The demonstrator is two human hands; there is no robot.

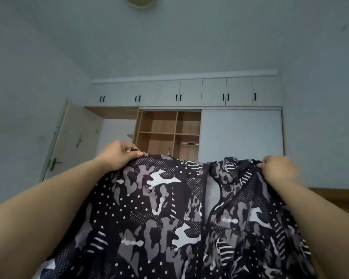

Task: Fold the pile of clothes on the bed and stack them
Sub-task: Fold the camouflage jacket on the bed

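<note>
A dark jacket [169, 218] with a grey, white and black camouflage print and a front zip hangs spread out in front of me, filling the lower half of the view. My left hand [119, 154] grips its top edge at the left. My right hand [278, 170] grips the top edge at the right, near the bunched collar. Both arms reach forward and up. The bed and the pile of clothes are hidden behind the jacket.
A wardrobe wall stands ahead with white upper cabinets [189, 93], an open wooden shelf section [169, 133] and a white sliding door [240, 135]. A room door [69, 146] stands open at the left. A wooden edge [338, 196] shows at the right.
</note>
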